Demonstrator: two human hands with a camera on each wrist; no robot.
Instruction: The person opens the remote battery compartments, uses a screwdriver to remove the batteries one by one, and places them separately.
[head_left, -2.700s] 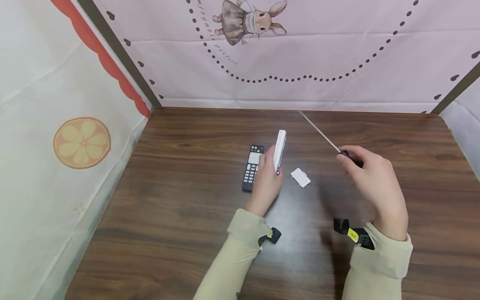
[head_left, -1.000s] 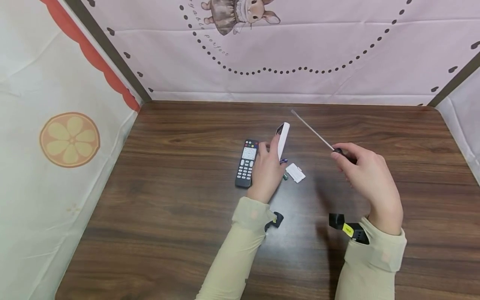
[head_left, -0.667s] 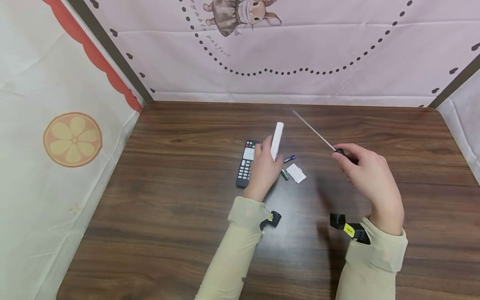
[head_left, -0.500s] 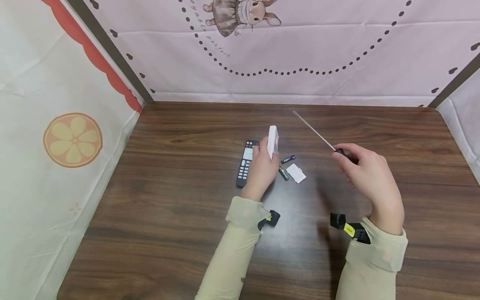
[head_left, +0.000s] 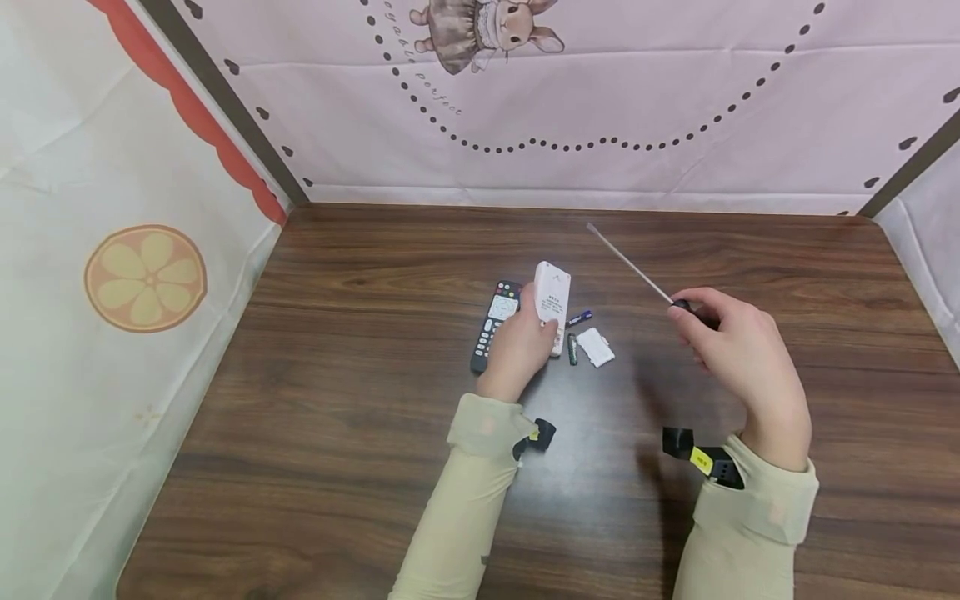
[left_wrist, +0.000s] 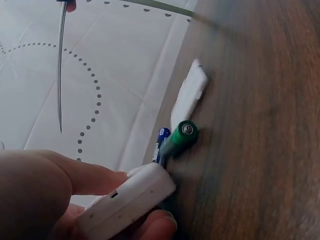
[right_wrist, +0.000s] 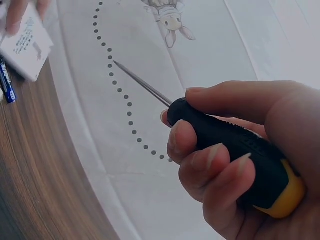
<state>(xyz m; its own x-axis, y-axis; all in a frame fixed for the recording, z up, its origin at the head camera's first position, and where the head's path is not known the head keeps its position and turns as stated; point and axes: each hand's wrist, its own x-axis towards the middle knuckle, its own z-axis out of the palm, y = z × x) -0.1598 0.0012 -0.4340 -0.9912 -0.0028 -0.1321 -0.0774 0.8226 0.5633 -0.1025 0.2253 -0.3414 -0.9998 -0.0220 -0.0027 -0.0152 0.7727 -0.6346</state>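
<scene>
My left hand (head_left: 519, 346) grips a white remote control (head_left: 552, 296), its printed back turned up, just over the table. To its right lie a blue battery (head_left: 580, 318), a green battery (head_left: 573, 350) and a white battery cover (head_left: 596, 347). In the left wrist view, the green battery (left_wrist: 181, 138) shows one metal end, with the blue battery (left_wrist: 160, 143) partly behind it. Raised off the table on the right, my right hand (head_left: 738, 354) holds a screwdriver (head_left: 633, 267) by its handle. In the right wrist view the fingers wrap its black and yellow handle (right_wrist: 235, 145).
A black remote control (head_left: 491, 325) lies just left of my left hand, which partly covers it. The brown wooden table (head_left: 315, 400) meets a pale printed cloth wall (head_left: 600, 108) at the back. Another cloth wall (head_left: 67, 317) rises on the left.
Both batteries have come into view on the table beside the cover. My left hand has turned the white remote from standing on edge, via a tilt, to back-up. The right hand barely moved.
</scene>
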